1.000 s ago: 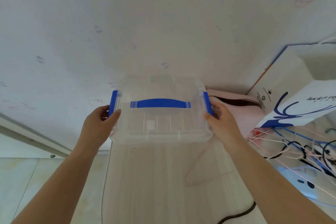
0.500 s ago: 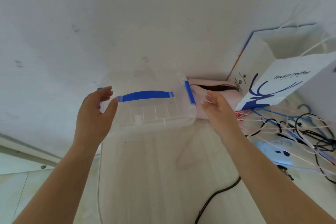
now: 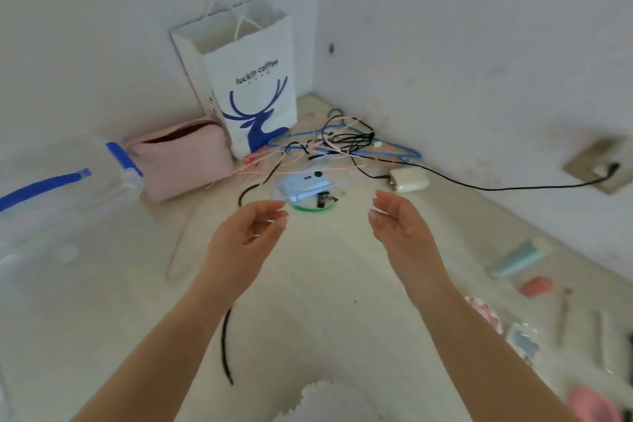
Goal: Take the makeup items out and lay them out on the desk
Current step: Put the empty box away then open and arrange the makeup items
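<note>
A pink makeup pouch [image 3: 181, 164] stands against the wall at the back left, its zip open at the top. A clear plastic box with blue clips and handle [image 3: 65, 202] sits to its left, blurred. Several makeup items lie along the right edge of the desk: a pale green tube [image 3: 519, 259], a coral item [image 3: 536, 285], a thin pencil [image 3: 563, 315] and small compacts [image 3: 522, 341]. My left hand [image 3: 248, 236] and my right hand [image 3: 402, 226] hover above the desk's middle, palms facing each other, fingers loosely curled, holding nothing.
A white paper bag with a blue deer [image 3: 253, 79] stands in the corner. Tangled wire hangers and cables [image 3: 335, 144] lie beside it, with a pale blue device [image 3: 303, 185] and a white charger [image 3: 409, 180]. A black cable [image 3: 226, 346] crosses the desk. A wall socket [image 3: 601, 168] is at right.
Both hands have let go of the clear box and moved to the desk's middle. The view has swung right, so the box now lies at the left edge.
</note>
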The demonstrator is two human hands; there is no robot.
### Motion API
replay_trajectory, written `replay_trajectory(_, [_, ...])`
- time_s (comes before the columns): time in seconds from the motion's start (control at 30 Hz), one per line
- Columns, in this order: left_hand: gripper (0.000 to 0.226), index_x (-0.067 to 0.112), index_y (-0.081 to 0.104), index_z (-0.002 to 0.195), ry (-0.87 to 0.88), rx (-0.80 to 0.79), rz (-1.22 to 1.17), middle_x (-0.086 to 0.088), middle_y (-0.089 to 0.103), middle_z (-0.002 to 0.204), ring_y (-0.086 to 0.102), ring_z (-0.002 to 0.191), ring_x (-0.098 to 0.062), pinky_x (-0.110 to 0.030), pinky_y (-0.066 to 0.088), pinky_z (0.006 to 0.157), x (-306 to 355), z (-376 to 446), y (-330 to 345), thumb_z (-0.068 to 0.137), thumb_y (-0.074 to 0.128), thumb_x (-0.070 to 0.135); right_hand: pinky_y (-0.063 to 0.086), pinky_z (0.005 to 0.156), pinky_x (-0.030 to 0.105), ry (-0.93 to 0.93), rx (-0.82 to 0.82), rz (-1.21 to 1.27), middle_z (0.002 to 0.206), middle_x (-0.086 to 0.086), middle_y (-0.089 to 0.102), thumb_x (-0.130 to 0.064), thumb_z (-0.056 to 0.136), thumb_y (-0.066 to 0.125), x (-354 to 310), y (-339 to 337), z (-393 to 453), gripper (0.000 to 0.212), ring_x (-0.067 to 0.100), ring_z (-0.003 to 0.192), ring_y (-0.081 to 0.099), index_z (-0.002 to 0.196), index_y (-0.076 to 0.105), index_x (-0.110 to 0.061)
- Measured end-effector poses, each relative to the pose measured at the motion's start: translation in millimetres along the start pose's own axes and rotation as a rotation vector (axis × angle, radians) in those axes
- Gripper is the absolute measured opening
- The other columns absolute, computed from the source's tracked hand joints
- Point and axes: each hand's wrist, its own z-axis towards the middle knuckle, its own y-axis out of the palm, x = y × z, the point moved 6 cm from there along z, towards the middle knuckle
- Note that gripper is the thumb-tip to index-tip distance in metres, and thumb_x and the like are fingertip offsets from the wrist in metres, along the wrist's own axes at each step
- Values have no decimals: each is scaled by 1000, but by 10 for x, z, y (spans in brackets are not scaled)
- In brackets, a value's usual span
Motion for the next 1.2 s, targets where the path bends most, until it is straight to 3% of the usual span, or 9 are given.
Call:
replay_trajectory(0.1, [24,35,65,94,-6,-140,-22,4,71,95,66,84,-12,-24,49,76,84,-281,809,87,62,12,45,87,23,51,128,15,110,-12,60,-16,90,59,274,-839,-434,26,-3,90,58,109,56,-32])
replay_trajectory(0.27, [20,34,68,93,-25,-310,-54,4,72,93,68,83,-9,-26,50,79,165,-811,1954,85,64,16,43,66,2,139,280,72,110,-11,61,-11,90,58,697,-1934,-1098,26,-4,91,59,110,57,-29])
replay_trajectory(0.4, [18,30,69,91,-84,-411,-86,3,72,94,68,91,-14,-33,50,86,158,-1211,2627,85,65,14,46,77,11,197,373,54,109,-15,62,-16,90,58,954,-2560,-1573,25,-6,92,59,106,58,-35])
replay_trajectory(0.5, [15,29,70,90,-117,-460,-97,10,73,90,68,88,-9,-30,51,84,123,-1350,2886,85,65,16,44,80,18,243,393,69,109,-17,62,-22,90,58,1084,-2775,-1751,21,-4,95,58,101,57,-40])
replay_trajectory(0.8, [16,23,69,95,-162,-496,-107,10,74,89,68,84,-5,-19,53,75,-60,-1245,3379,87,62,11,42,72,7,244,400,106,108,-21,62,-23,90,59,1354,-2990,-1658,22,-12,96,57,100,57,-43])
replay_trajectory(0.97, [18,24,69,96,-126,-494,-94,-3,72,95,68,80,-9,-15,52,61,-317,-971,3598,87,61,10,41,72,1,144,393,95,111,-20,63,-16,89,59,1630,-3013,-1388,27,-8,101,57,105,57,-38])
replay_trajectory(1.1, [15,31,69,93,-56,-480,-57,2,71,99,69,90,-13,-25,54,73,-517,-745,3721,86,63,19,44,75,6,32,372,70,111,-21,63,-14,88,61,1848,-3047,-1207,27,-5,105,57,105,57,-35])
replay_trajectory(1.2, [16,29,69,93,32,-467,-85,-2,71,102,69,87,-10,-16,53,70,-646,-638,3762,86,62,16,43,75,5,-61,348,25,112,-19,62,-14,88,60,1965,-3059,-1099,27,-6,105,57,103,56,-36])
